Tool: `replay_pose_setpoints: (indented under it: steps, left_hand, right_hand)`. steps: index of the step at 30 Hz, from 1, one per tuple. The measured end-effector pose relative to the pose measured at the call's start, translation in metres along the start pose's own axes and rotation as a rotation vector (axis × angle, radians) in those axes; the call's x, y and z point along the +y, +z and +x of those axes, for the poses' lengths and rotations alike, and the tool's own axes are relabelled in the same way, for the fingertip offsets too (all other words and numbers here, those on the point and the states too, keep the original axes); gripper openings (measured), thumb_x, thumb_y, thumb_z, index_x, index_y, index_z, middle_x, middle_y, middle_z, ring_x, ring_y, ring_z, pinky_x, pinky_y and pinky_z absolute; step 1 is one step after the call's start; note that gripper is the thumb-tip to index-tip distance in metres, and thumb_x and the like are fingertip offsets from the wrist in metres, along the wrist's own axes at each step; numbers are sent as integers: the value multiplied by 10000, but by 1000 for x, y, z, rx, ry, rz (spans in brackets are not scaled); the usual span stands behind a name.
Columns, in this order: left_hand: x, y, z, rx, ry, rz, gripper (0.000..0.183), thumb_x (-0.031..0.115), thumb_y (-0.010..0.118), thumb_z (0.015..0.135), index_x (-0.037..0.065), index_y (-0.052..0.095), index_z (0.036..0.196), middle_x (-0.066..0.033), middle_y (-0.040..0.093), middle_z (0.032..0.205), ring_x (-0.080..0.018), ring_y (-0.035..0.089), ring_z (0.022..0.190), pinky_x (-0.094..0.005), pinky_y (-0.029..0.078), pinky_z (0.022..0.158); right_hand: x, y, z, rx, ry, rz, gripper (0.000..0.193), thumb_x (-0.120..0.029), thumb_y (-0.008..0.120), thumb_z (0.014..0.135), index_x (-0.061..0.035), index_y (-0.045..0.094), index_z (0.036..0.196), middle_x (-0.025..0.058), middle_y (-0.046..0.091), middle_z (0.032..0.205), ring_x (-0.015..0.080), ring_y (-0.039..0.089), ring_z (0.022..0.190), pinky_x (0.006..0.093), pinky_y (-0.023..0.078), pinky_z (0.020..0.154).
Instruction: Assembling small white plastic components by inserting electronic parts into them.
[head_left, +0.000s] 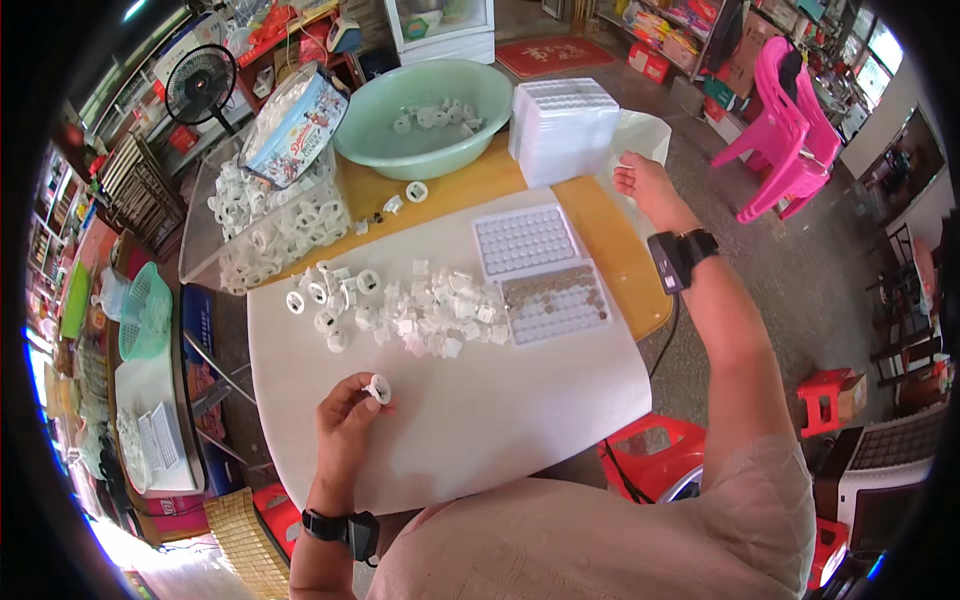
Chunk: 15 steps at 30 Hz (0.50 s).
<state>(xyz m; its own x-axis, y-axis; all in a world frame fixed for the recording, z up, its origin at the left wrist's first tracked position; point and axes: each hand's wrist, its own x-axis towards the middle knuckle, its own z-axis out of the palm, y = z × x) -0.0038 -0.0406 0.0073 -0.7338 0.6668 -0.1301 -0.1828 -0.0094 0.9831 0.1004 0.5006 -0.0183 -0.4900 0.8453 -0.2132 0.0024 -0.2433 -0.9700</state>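
Note:
My left hand [343,425] is closed around a small white round plastic part [379,389], held between thumb and fingers above the front of the white-covered table [480,410]. My right hand [648,188] reaches out past the table's right side, by a whitish bag or sheet [641,137]. Its fingers are curled, and whether they hold anything small is unclear. Between the hands lies a heap of small white plastic pieces [440,312], with several round white parts [338,290] to its left. A compartment tray [527,240] sits beyond another tray [560,325] holding small brownish pieces.
A stack of white trays [565,132] stands at the back right. Behind the table's middle is a pale green basin [365,150] with white parts inside. A clear bin [210,250] full of white parts carries a tin [300,145]. Red stools [655,440] stand close by.

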Motion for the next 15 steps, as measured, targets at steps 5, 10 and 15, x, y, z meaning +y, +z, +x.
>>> replay_pose_setpoints:
  steps: [5,10,15]
  left_hand:
    - [6,8,2,9,-29,-57,272,58,608,835,-28,575,1092,-74,627,920,-160,600,839,-294,494,796]
    - [12,11,0,6,-44,27,274,44,589,844,-20,574,1110,-65,625,926,-147,594,834,-282,485,787]
    - [27,13,-6,39,-70,-25,287,14,558,848,-25,564,1132,-62,617,929,-137,589,836,-272,477,779]
  right_hand:
    - [11,14,31,-167,120,97,311,-292,557,875,-34,559,1048,109,607,967,214,588,906,345,482,814]
    - [21,32,29,-178,105,103,301,-295,569,870,-47,578,1040,98,618,980,211,589,918,336,471,834]
    - [25,28,28,-192,152,197,286,-316,563,872,-60,599,994,83,629,962,191,589,888,311,475,809]
